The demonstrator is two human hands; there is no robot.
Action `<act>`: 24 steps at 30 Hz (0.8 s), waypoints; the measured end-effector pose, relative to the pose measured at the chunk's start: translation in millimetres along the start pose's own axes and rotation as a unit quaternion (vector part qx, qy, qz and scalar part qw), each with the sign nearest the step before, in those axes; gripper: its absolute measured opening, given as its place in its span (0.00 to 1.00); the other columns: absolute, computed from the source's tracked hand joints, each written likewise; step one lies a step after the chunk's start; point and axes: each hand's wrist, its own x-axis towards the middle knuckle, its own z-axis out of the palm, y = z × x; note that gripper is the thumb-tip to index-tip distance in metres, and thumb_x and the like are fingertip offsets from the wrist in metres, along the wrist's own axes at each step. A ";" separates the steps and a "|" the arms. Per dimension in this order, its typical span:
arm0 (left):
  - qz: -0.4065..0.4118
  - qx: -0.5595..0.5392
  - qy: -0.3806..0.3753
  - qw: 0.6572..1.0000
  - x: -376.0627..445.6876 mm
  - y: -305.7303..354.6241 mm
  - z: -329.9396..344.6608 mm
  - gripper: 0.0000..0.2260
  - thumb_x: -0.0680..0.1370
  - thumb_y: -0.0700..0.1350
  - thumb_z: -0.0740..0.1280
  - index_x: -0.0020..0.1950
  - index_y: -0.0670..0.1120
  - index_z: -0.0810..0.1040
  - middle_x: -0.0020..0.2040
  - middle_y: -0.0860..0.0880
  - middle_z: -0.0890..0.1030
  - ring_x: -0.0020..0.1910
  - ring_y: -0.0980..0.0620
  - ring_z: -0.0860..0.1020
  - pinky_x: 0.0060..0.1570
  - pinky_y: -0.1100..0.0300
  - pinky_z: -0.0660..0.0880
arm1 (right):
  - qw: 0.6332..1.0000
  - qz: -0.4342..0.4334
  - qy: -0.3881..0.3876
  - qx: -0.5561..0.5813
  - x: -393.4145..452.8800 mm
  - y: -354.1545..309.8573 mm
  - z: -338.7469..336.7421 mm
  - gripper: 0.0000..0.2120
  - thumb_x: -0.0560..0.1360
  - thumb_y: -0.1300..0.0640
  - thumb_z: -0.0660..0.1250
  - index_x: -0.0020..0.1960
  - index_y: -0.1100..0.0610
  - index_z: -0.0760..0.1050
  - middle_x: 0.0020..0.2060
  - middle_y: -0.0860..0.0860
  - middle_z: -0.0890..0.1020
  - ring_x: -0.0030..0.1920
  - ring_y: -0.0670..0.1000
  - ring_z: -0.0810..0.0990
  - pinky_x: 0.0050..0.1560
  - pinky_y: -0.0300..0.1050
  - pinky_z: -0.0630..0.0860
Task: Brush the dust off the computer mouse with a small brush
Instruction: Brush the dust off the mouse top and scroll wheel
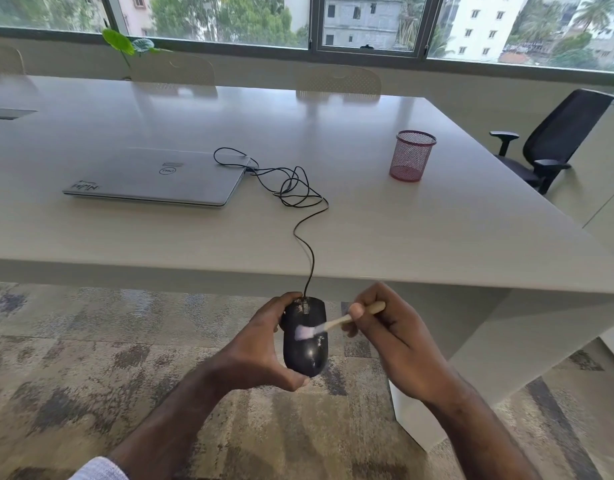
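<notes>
Left hand (260,344) is curled round the black mouse (305,336), which is held off the table's near edge, over the carpet, at six o'clock in view — thumb under its tail, fingers along its left flank. At three o'clock from the mouse, the small brush (336,322) is pinched in the right hand (385,337), its blurred bristles laid on the mouse's back. Strokes are best kept light and drawn outward — dust near the wheel should be flicked away, not pressed in.
</notes>
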 end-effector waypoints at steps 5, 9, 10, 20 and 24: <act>-0.005 0.001 0.005 1.000 -1.1 0.0 -1.3 0.48 0.56 0.52 0.82 0.70 0.71 0.64 0.66 0.62 0.74 0.65 0.61 0.73 0.58 0.77 0.66 | 1.000 0.004 -0.004 0.010 -1.3 -1.8 -3.9 0.09 0.77 0.44 0.64 0.41 0.47 0.75 0.33 0.51 0.82 0.36 0.54 0.80 0.42 0.55 0.76; -0.009 -0.003 0.002 1.000 -1.3 2.8 -1.8 0.47 0.56 0.51 0.81 0.67 0.75 0.62 0.65 0.66 0.72 0.64 0.69 0.70 0.57 0.80 0.66 | 0.998 -0.014 0.041 0.049 3.0 -2.7 -2.7 0.08 0.79 0.49 0.66 0.44 0.52 0.75 0.36 0.56 0.82 0.39 0.60 0.81 0.46 0.61 0.78; -0.010 -0.004 0.000 1.000 -1.5 3.5 -2.0 0.47 0.56 0.51 0.81 0.68 0.74 0.63 0.64 0.68 0.71 0.63 0.70 0.70 0.57 0.81 0.66 | 0.998 -0.014 0.044 0.046 3.5 -1.8 -2.1 0.07 0.79 0.51 0.65 0.45 0.53 0.75 0.37 0.58 0.82 0.40 0.61 0.81 0.47 0.62 0.79; -0.020 -0.014 -0.010 1.000 -2.5 6.9 -3.8 0.51 0.56 0.52 0.80 0.76 0.61 0.62 0.64 0.71 0.68 0.61 0.77 0.67 0.56 0.79 0.69 | 0.998 -0.007 0.048 0.044 4.3 -0.8 -6.6 0.09 0.78 0.49 0.66 0.42 0.51 0.74 0.33 0.55 0.82 0.37 0.57 0.80 0.44 0.58 0.76; -0.018 -0.007 -0.010 1.000 -2.3 11.3 -4.0 0.46 0.57 0.51 0.80 0.69 0.70 0.63 0.57 0.81 0.66 0.59 0.79 0.67 0.53 0.83 0.67 | 0.997 -0.011 0.063 0.038 6.1 2.7 -5.9 0.08 0.80 0.53 0.65 0.45 0.56 0.75 0.37 0.55 0.83 0.39 0.60 0.81 0.46 0.62 0.78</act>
